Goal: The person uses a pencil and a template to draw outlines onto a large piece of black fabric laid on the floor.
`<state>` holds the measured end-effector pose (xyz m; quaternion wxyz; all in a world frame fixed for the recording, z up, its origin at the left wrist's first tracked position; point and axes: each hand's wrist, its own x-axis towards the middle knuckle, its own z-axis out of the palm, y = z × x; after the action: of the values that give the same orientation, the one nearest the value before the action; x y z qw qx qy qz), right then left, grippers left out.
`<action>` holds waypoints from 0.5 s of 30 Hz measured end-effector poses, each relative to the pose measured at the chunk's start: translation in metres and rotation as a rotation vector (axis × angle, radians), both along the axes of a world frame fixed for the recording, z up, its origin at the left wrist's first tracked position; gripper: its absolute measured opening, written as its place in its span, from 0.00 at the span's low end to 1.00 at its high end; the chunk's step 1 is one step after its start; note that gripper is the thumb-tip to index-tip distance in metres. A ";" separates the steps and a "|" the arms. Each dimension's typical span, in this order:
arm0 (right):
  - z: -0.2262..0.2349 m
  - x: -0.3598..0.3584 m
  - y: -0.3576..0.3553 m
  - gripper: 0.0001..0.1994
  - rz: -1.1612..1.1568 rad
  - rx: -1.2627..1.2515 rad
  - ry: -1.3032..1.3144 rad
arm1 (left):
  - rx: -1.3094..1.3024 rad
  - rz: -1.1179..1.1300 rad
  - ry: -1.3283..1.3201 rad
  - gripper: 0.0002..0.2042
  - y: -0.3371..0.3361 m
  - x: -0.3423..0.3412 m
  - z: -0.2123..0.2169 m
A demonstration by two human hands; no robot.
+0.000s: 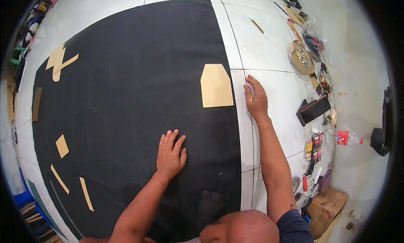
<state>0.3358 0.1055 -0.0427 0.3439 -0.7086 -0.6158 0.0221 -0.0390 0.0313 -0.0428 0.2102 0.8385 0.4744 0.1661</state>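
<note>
A large black sheet (126, 104), which looks like leather or vinyl, is spread across the tiled floor. My left hand (170, 154) lies on it with the fingers stretched out. Beyond the sheet's right edge, my right hand (257, 98) rests over the white tiles, its fingers curled around a thin pale stick (252, 95), perhaps a pen. Between my hands and farther forward lies a tan pattern piece (216, 87) with cut top corners, flat near the sheet's right edge.
Several tan pieces lie on the sheet's left side, among them a diamond (62, 146) and narrow strips (86, 194). On the right are a pen (257, 26), a round tin (301, 58) of small metal parts, a dark stand (313, 110), a bottle (348, 138) and a cardboard box (326, 209).
</note>
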 end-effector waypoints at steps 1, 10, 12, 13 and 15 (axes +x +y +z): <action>-0.002 0.002 -0.004 0.12 0.025 -0.028 -0.018 | 0.002 0.004 0.001 0.22 0.000 0.000 -0.001; -0.003 -0.023 -0.013 0.14 0.125 -0.096 -0.089 | 0.032 -0.004 0.016 0.22 0.000 -0.001 -0.004; -0.005 -0.029 -0.011 0.14 0.172 -0.117 -0.119 | 0.039 -0.006 0.011 0.22 -0.001 -0.002 -0.006; -0.006 -0.030 -0.011 0.14 0.195 -0.128 -0.134 | 0.042 -0.006 0.009 0.22 -0.002 -0.002 -0.007; -0.009 -0.028 -0.010 0.13 0.210 -0.149 -0.172 | 0.045 -0.007 -0.004 0.22 0.000 -0.001 -0.003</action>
<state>0.3081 0.0960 -0.0513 0.2320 -0.6632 -0.7103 0.0429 -0.0396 0.0308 -0.0461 0.1927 0.8443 0.4673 0.1776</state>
